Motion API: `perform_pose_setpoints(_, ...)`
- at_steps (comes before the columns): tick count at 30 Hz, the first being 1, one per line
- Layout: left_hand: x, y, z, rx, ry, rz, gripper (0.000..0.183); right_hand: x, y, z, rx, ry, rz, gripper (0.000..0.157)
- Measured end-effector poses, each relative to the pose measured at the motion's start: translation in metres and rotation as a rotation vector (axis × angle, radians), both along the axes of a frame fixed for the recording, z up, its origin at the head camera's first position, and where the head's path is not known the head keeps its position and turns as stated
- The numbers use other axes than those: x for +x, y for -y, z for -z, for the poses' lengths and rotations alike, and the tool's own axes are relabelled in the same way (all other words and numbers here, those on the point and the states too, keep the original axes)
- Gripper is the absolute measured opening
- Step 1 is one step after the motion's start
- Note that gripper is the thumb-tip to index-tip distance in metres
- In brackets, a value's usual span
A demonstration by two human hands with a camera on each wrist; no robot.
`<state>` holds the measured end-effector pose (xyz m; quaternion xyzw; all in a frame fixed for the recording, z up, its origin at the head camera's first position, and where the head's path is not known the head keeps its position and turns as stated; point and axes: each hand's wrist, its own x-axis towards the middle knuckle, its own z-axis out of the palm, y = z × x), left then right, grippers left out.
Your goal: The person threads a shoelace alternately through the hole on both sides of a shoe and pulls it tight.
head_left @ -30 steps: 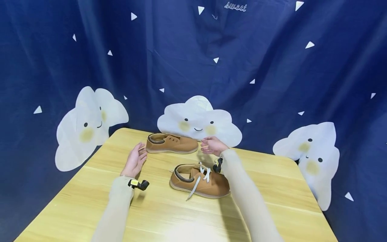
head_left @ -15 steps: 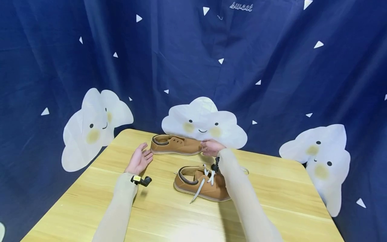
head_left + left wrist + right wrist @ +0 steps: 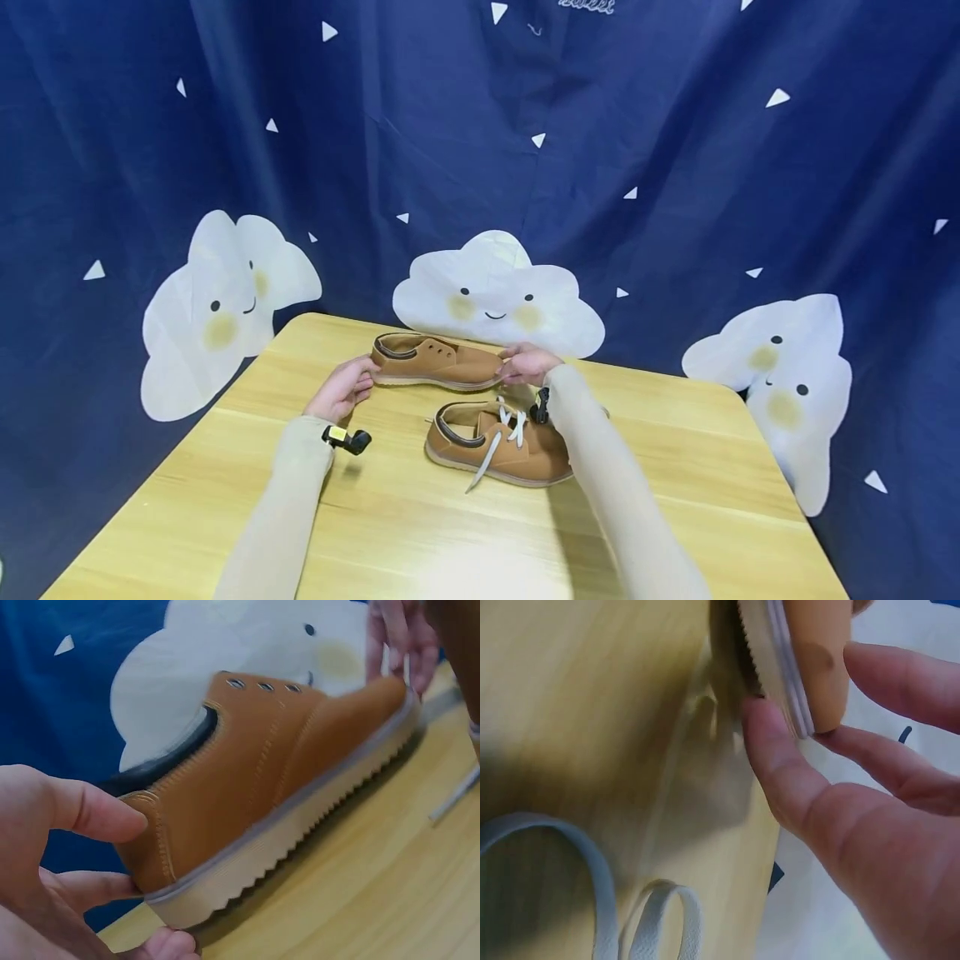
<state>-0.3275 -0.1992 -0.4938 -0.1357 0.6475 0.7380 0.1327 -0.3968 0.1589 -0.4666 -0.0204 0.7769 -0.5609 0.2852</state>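
Observation:
A brown low shoe (image 3: 435, 367) with bare eyelets, a dark padded collar and a pale serrated sole is at the back of the table, its toe to the right. My left hand (image 3: 341, 389) grips its heel; in the left wrist view the thumb (image 3: 97, 814) presses the heel's side, with fingers behind it and at the sole's edge. At the other end, my right hand (image 3: 529, 365) holds the toe (image 3: 817, 682), one fingertip under the sole. A matching shoe (image 3: 457, 454) with white laces (image 3: 487, 460) sits nearer, partly hidden by the right sleeve.
The wooden table (image 3: 187, 517) has rounded back corners. Behind it hangs a dark blue curtain (image 3: 450, 108) printed with smiling white clouds and small triangles. In the right wrist view, a loose lace loop (image 3: 604, 892) lies near the hand.
My left hand has moved in from beside the heel and now grips it. My right hand has come left onto the toe. The laced shoe stays put; the head view shifts slightly.

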Motion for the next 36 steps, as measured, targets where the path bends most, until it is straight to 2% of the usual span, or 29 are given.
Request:
perform_pose_setpoints(3, 0.001, -0.003, -0.002, -0.065, -0.067, 0.033, 0.069, 0.005, -0.003, -0.003, 0.029, -0.066, -0.038, 0.072)
perform_pose_setpoints(6, 0.002, -0.006, -0.008, -0.064, -0.145, 0.044, 0.078, 0.013, -0.008, -0.015, 0.048, -0.178, -0.073, 0.066)
perform_pose_setpoints(8, 0.002, -0.009, -0.017, -0.068, -0.199, 0.043, 0.077, 0.019, -0.012, -0.028, 0.065, -0.266, -0.084, 0.059)
perform_pose_setpoints(11, 0.007, -0.014, -0.035, -0.132, -0.276, 0.075, 0.078, 0.032, -0.022, -0.053, 0.121, -0.397, -0.071, 0.054)
perform_pose_setpoints(13, 0.013, -0.019, -0.048, -0.192, -0.316, 0.105, 0.08, 0.044, -0.03, -0.072, 0.148, -0.447, -0.06, 0.055)
perform_pose_setpoints(17, 0.032, -0.027, -0.074, -0.303, -0.385, 0.181, 0.081, 0.077, -0.051, -0.102, 0.173, -0.48, -0.052, 0.059)
perform_pose_setpoints(19, 0.043, -0.03, -0.082, -0.324, -0.42, 0.235, 0.079, 0.097, -0.063, -0.109, 0.188, -0.485, -0.06, 0.062)
perform_pose_setpoints(21, 0.056, -0.033, -0.088, -0.343, -0.451, 0.3, 0.079, 0.117, -0.074, -0.109, 0.202, -0.488, -0.074, 0.068)
perform_pose_setpoints(23, 0.068, -0.035, -0.089, -0.35, -0.473, 0.38, 0.078, 0.137, -0.082, -0.104, 0.205, -0.462, -0.086, 0.074)
perform_pose_setpoints(26, 0.085, -0.038, -0.084, -0.368, -0.487, 0.481, 0.075, 0.163, -0.091, -0.093, 0.199, -0.421, -0.107, 0.078)
perform_pose_setpoints(30, 0.109, -0.042, -0.068, -0.419, -0.518, 0.556, 0.074, 0.19, -0.097, -0.077, 0.209, -0.4, -0.125, 0.077)
perform_pose_setpoints(32, 0.12, -0.045, -0.059, -0.508, -0.568, 0.581, 0.074, 0.203, -0.099, -0.069, 0.206, -0.394, -0.138, 0.078)
perform_pose_setpoints(36, 0.138, -0.048, -0.042, -0.761, -0.685, 0.597, 0.084, 0.226, -0.101, -0.052, 0.225, -0.379, -0.154, 0.078)
